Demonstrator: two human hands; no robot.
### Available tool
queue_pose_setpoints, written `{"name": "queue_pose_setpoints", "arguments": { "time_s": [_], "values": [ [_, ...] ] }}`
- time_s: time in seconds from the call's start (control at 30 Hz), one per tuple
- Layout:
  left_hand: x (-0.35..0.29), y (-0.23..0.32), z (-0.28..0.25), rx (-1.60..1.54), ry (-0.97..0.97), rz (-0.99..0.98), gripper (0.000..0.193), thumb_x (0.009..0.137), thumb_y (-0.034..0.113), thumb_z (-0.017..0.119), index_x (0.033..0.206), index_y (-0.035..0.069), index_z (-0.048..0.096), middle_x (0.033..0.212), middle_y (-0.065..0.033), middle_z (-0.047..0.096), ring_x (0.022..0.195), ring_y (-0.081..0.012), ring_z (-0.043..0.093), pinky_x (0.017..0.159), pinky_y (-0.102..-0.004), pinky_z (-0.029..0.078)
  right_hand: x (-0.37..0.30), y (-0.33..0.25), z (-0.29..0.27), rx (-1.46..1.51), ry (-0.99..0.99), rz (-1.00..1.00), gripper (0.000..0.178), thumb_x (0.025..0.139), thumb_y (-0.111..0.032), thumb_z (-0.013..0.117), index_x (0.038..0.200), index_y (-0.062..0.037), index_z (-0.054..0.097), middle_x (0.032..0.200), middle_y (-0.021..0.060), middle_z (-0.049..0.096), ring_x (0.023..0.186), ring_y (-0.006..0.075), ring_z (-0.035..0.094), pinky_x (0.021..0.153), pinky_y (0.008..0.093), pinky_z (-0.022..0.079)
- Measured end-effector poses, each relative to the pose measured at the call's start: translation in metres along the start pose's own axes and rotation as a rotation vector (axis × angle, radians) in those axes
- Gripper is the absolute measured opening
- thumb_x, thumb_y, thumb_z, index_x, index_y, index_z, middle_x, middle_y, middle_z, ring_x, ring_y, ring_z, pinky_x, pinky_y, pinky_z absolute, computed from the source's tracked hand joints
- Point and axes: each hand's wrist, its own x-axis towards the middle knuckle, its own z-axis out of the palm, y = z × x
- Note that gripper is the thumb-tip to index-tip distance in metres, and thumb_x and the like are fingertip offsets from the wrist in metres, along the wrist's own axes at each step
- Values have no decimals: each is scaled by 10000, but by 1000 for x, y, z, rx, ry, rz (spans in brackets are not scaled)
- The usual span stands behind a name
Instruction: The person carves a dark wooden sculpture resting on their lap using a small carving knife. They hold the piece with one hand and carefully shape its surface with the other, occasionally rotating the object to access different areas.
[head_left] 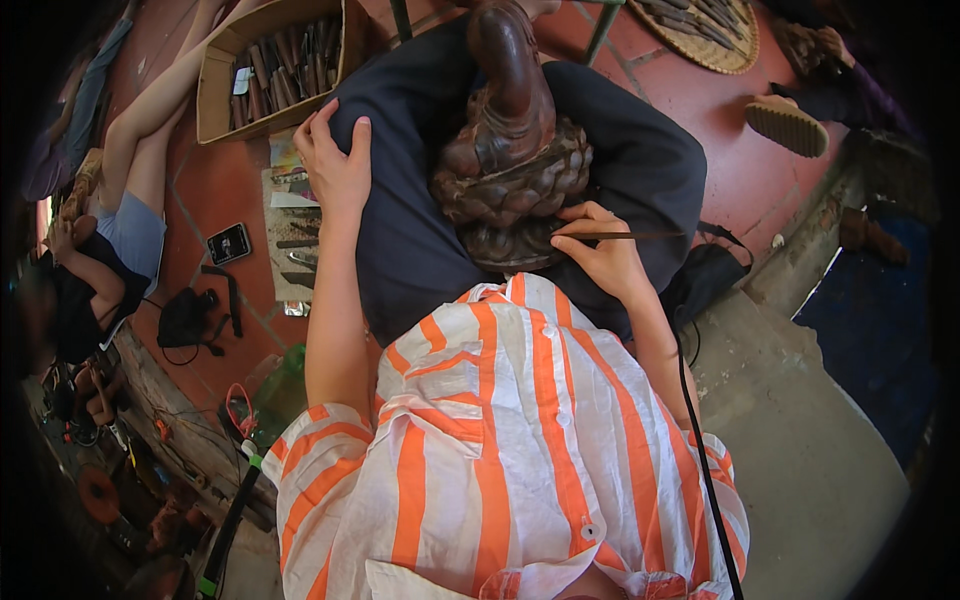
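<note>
A dark brown carved wooden figure (510, 140) stands between my legs, its lower part a lumpy base close to my lap. My right hand (605, 258) rests at the right side of that base, pinching a thin dark rod-like tool (640, 236). The tool lies level, its long end pointing right over my thigh; its exact kind cannot be made out. My left hand (338, 165) lies on my left knee with the fingers spread, holding nothing and apart from the carving.
At the upper left, a cardboard box (212, 98) holds several wooden-handled tools. A round woven tray (738, 62) with more tools lies at the upper right. A phone (229, 244) and black straps are on the red tiles. Another person sits left; a sandalled foot (787, 125) is right.
</note>
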Motion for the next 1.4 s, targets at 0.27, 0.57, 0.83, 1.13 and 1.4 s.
{"name": "queue_pose_setpoints", "arguments": {
  "time_s": [0.27,0.57,0.83,1.13,1.4],
  "values": [
    [-1,2,-1,6,-7,-15,477,867,330,659,1266,98,538,1257,-170,430,1207,-356,441,1022,-438,372,1,7,-4,103,-33,-4,148,767,-87,735,886,2,724,1019,121,673,899,233,644,787,308,491],
    [-1,0,-1,1,-12,-19,481,864,330,660,1272,103,539,1267,-170,425,1209,-357,438,1023,-442,370,3,6,-10,145,-76,-38,134,766,-57,729,887,3,727,1008,119,676,904,227,647,795,308,498],
    [-1,3,-3,6,-18,-29,485,867,329,659,1274,95,537,1264,-176,425,1217,-357,434,1025,-442,367,5,11,-6,214,-43,33,129,804,-49,707,902,36,704,989,114,684,887,203,658,783,294,502],
    [-16,0,-13,33,-85,84,524,890,310,634,1330,69,478,1353,-233,366,1302,-395,357,1054,-470,337,-34,8,-17,609,259,32,71,871,30,583,876,62,646,984,125,674,878,156,637,776,268,513],
    [-51,41,-33,29,-116,175,415,890,162,635,1273,41,532,1342,-204,442,1305,-335,402,1066,-410,336,-89,13,-33,502,310,173,276,931,-65,480,679,15,560,716,61,602,635,109,559,591,241,440]
  ]
}}
